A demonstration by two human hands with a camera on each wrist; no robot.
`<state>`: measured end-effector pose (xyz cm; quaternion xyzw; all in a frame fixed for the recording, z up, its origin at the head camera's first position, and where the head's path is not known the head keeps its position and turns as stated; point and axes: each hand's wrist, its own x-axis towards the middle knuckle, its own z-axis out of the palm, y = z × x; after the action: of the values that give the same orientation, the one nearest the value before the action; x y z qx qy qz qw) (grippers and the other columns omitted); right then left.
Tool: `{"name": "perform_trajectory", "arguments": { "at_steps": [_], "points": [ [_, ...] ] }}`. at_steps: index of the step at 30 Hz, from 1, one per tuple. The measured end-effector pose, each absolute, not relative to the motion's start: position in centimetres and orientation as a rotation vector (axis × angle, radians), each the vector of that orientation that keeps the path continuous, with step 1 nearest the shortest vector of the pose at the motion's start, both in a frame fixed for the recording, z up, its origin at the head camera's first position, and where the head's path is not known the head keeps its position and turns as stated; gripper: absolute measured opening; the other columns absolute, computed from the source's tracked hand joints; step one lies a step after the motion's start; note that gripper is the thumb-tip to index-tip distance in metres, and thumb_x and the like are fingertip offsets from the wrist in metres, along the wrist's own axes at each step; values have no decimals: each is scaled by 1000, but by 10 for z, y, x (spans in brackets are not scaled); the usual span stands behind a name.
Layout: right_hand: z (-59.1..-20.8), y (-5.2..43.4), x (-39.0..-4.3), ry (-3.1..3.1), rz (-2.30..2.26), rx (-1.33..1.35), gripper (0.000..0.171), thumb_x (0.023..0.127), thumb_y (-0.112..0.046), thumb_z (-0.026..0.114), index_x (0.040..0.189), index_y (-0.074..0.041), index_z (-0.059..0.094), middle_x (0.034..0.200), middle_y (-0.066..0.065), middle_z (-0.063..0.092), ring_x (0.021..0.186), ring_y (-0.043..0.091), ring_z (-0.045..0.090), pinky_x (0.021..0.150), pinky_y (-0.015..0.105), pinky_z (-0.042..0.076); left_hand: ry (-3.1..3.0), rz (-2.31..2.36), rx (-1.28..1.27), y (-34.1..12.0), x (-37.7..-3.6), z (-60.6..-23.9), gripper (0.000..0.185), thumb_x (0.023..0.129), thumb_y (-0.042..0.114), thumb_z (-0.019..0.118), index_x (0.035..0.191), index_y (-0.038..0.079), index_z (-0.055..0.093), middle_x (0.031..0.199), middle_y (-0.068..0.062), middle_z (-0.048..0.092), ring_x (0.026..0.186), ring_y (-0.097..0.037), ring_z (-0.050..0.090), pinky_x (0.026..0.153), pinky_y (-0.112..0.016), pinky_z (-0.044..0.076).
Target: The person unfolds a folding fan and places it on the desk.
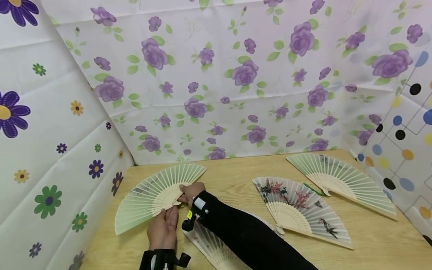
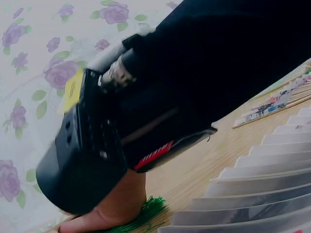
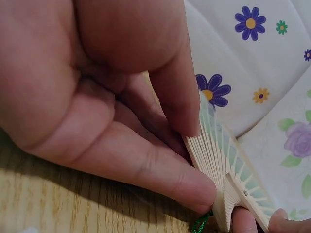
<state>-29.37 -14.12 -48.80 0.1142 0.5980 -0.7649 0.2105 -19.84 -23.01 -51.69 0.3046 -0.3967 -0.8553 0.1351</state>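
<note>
A pale green folding fan (image 1: 148, 198) with cream ribs is spread out at the table's left side. My left hand (image 1: 162, 230) holds its lower edge near the pivot, thumb on top and fingers underneath. Over the pivot end, my right hand (image 1: 191, 192) pinches the ribs at the fan's right side. In the right wrist view, the right hand (image 3: 126, 126) has its fingertips against the ribs (image 3: 211, 150), and fingertips of the left hand (image 3: 289, 224) are at the lower right. A green tassel (image 2: 146, 216) lies beneath the right hand in the left wrist view.
A white fan (image 1: 216, 245) lies partly hidden under my right forearm. Right of it are a spread fan with pink blossoms (image 1: 300, 210) and another green fan (image 1: 344, 180). Patterned cloth walls (image 1: 222, 86) rise behind and beside the wooden table (image 1: 229, 172).
</note>
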Motion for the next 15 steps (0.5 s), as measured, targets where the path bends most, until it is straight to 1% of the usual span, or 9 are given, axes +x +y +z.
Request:
{"name": "perform_trajectory", "arguments": {
  "at_steps": [5,7,9,12,15],
  "points": [
    [-495,-146,-297,1697,-2101,347,31,113,-7,72,135,15,70,120,27,83,98,31,88,79,27,72,-1041,-2533,896,-230,-196,-517,61,124,17,28,179,-3,12,184,-25,23,174,-35,33,135,-30,45],
    [-494,-145,-296,1719,-2096,351,31,113,-7,73,134,15,71,119,28,83,98,31,88,79,29,72,-987,-2568,902,-231,-195,-516,61,124,18,27,180,-2,12,186,-24,19,175,-33,31,136,-30,43],
    [-489,-143,-294,1711,-2110,348,32,112,-7,73,135,16,70,122,29,82,102,34,88,85,33,73,-926,-2602,901,-231,-195,-516,62,124,20,25,180,0,10,188,-23,15,176,-31,28,138,-30,40],
    [-482,-142,-294,1656,-2150,306,33,112,-3,71,138,18,69,132,32,78,114,40,84,97,40,72,-879,-2630,889,-233,-195,-515,63,124,22,22,181,2,7,190,-20,11,178,-29,24,140,-30,37],
    [-479,-141,-296,1609,-2164,282,31,113,1,67,139,18,69,139,33,75,124,43,80,105,44,70,-840,-2648,882,-233,-195,-515,63,123,21,19,182,4,3,191,-18,8,179,-28,20,141,-29,35]
  ]
}}
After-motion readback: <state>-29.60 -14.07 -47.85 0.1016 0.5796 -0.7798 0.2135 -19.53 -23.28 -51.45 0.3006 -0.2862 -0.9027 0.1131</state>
